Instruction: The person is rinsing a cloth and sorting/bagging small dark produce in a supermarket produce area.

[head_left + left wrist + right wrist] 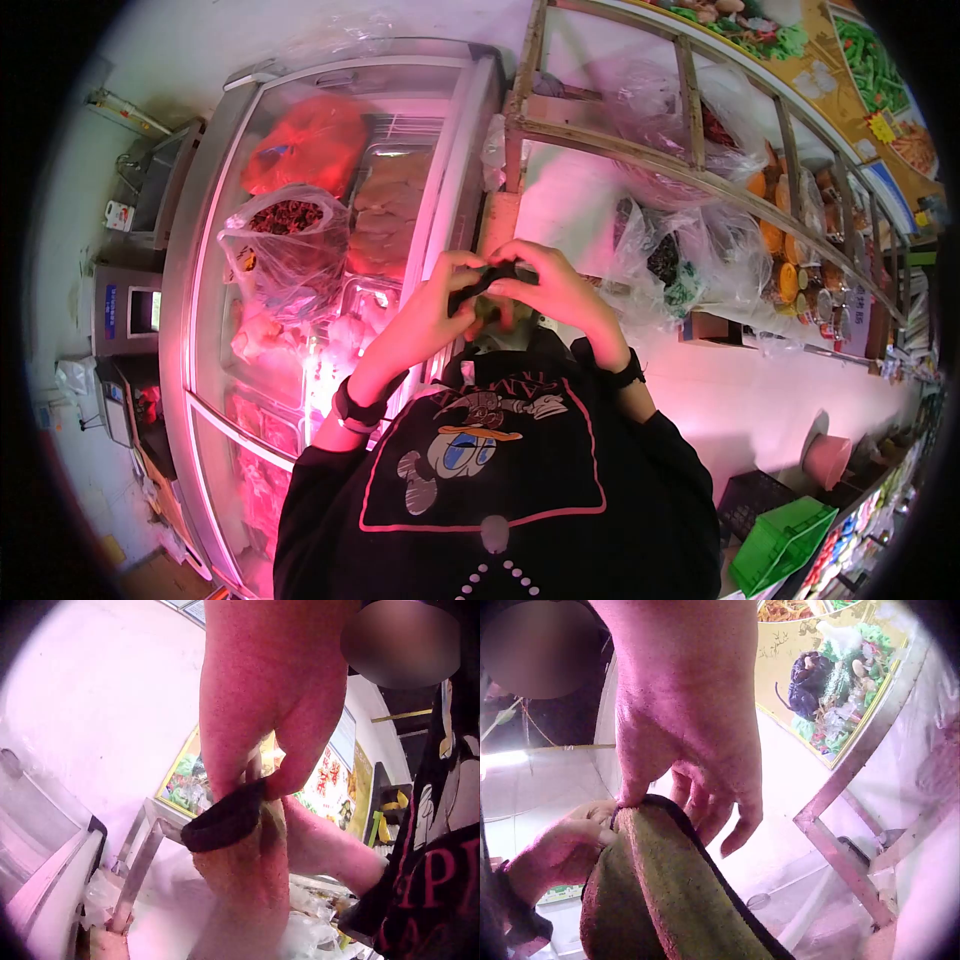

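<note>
An olive-brown, towel-like cloth (660,892) with a dark edge band hangs below both hands in the right wrist view. My right hand (690,712) pinches its dark edge between thumb and finger, the other fingers loosely bent beside it. Close by, my left hand (566,844) pinches the same edge. In the left wrist view, my left hand (277,690) grips the dark band (225,821) from above. From the head view, left hand (435,305) and right hand (550,285) meet in front of the chest; the cloth is mostly hidden between them.
On the left stands a lit glass display case (215,250) holding a red bag (310,145), a clear bag and trays of meat. A metal-framed rack (620,150) with plastic bags and jars is on the right. A green crate (785,540) sits at lower right.
</note>
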### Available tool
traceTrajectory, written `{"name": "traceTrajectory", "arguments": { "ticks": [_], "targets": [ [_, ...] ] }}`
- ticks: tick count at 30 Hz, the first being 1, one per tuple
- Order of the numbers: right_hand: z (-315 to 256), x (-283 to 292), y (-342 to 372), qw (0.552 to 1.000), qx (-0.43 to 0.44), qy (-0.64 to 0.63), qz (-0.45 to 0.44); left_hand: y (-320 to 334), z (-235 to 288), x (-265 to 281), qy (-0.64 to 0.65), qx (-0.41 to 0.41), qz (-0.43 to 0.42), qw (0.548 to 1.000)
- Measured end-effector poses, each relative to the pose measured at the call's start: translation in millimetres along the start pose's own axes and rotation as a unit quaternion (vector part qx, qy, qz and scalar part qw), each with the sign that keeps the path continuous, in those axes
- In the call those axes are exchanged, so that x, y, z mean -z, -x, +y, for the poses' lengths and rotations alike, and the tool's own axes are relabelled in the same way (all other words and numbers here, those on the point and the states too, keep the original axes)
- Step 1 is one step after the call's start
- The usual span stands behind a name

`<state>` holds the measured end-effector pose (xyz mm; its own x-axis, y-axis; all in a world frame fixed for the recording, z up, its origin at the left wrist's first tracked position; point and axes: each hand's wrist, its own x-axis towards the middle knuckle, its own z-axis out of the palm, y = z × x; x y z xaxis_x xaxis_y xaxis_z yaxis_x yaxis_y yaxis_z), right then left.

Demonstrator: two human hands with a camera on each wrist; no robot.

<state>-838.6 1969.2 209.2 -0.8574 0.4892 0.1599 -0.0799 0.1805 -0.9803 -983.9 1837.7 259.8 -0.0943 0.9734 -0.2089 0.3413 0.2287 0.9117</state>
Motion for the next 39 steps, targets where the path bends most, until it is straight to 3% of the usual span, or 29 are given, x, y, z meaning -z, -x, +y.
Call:
{"name": "traceTrajectory", "arguments": {
  "ticks": [4,7,10,12,14,17,19,23,26,34,35,36,39],
  "targets": [
    [5,0,0,0.997,0.024,0.068,-0.020,3,-21,0,-0.048,-0.077,0.015,0.996],
    [1,0,1,0.996,0.004,0.070,-0.057,8,-24,1,-0.063,-0.080,0.013,0.995],
    [-4,-1,0,0.991,-0.067,0.056,-0.103,9,-22,1,-0.049,-0.076,0.003,0.996],
    [1,-4,2,0.995,0.002,0.079,-0.063,10,-20,2,-0.062,-0.049,0.000,0.997],
    [3,-4,4,0.993,0.015,0.106,-0.052,11,-26,2,-0.076,-0.023,-0.003,0.997],
    [3,-2,9,0.991,0.008,0.127,-0.040,12,-50,-1,-0.027,-0.055,0.037,0.997],
    [0,1,11,0.992,-0.011,0.121,-0.037,10,-51,0,-0.134,-0.149,0.066,0.977],
    [-5,6,11,0.996,-0.017,0.086,-0.006,10,-42,-7,-0.137,-0.147,0.051,0.978],
    [-8,10,13,0.997,-0.023,0.068,0.012,6,-48,-12,-0.102,-0.159,0.120,0.975],
    [-7,12,16,0.998,-0.063,0.018,0.005,3,-55,-7,-0.210,-0.163,0.043,0.963],
    [-13,13,17,0.992,-0.120,-0.035,0.001,4,-55,-7,-0.209,-0.164,0.042,0.963],
    [-16,15,17,0.981,-0.175,-0.085,-0.011,6,-55,-9,-0.222,-0.142,0.052,0.963],
    [-16,15,17,0.986,-0.158,-0.057,-0.012,16,-56,-5,-0.219,-0.093,0.080,0.968]
  ]
}}
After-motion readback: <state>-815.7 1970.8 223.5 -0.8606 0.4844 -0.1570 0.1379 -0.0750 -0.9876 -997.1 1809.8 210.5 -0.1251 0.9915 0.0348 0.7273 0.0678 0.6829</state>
